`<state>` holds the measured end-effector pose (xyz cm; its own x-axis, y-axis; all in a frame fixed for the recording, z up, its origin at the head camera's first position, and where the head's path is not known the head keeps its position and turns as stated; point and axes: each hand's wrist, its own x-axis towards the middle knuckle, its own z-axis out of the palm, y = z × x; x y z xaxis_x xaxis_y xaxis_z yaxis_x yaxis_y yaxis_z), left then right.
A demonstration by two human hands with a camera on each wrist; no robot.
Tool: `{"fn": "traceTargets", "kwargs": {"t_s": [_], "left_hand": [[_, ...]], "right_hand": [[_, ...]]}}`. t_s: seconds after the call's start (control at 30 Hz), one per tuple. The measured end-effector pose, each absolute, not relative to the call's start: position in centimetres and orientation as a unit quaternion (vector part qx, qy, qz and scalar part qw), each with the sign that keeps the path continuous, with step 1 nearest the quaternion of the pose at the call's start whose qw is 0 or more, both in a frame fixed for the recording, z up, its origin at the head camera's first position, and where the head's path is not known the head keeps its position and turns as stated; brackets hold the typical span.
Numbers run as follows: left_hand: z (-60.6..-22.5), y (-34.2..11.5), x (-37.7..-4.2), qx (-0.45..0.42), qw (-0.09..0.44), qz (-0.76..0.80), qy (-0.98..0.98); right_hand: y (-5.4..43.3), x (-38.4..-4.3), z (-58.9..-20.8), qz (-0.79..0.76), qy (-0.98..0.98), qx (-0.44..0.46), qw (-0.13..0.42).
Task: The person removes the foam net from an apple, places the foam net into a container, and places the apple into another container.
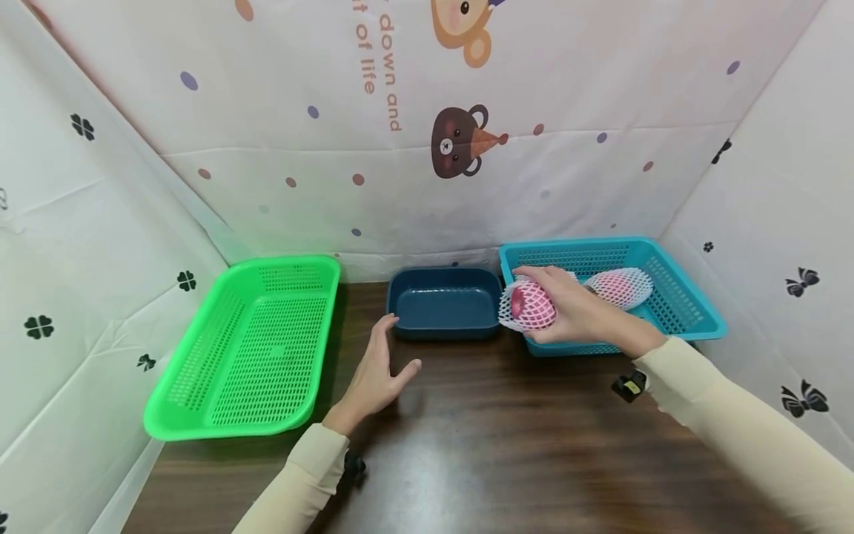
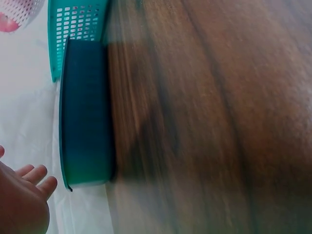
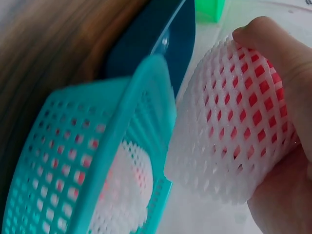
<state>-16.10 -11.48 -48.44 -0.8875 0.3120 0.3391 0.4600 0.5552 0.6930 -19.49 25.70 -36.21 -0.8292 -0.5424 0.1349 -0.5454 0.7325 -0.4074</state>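
My right hand (image 1: 567,300) grips a pinkish-red fruit in a white foam net (image 1: 531,305), thumb on one side and fingers on the other. Hand and fruit are at the left end of the blue basket (image 1: 697,324), over its rim. In the right wrist view the netted fruit (image 3: 234,122) is raised beside the basket wall. Another netted fruit (image 1: 620,288) lies inside the basket, and part of the contents is hidden behind my hand. My left hand (image 1: 373,374) holds nothing; its fingers reach toward the front left corner of the dark blue dish (image 1: 443,330).
A green basket (image 1: 267,363) stands on the left of the brown wooden table (image 1: 467,437). The dark blue dish sits between the two baskets. A printed cloth (image 1: 280,148) hangs behind them, and pale cloths cover both sides.
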Motion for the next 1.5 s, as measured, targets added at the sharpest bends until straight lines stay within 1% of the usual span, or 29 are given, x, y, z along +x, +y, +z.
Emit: {"fn": "traceTargets", "kwargs": {"t_s": [0.23, 0.47, 0.8, 1.03, 1.5], "left_hand": [[-48.6, -11.9, -16.0, -0.212, 0.090, -0.419, -0.879], [-48.8, -12.3, -15.9, -0.207, 0.099, -0.428, -0.874], [-48.8, -12.6, -15.5, -0.205, 0.094, -0.507, -0.832], [-49.0, -13.0, -15.5, -0.179, 0.079, -0.508, -0.839], [-49.0, -13.3, -15.2, -0.182, 0.085, -0.522, -0.829]], "right_hand": [[23.0, -19.5, -36.7, 0.235, -0.914, 0.329, 0.001], [20.8, -19.5, -37.8, 0.235, -0.909, 0.343, 0.007], [18.8, -19.5, -38.9, 0.250, -0.901, 0.355, 0.002], [17.6, -19.6, -40.0, 0.258, -0.898, 0.357, -0.012], [15.0, -19.4, -41.9, 0.259, -0.891, 0.371, -0.031]]}}
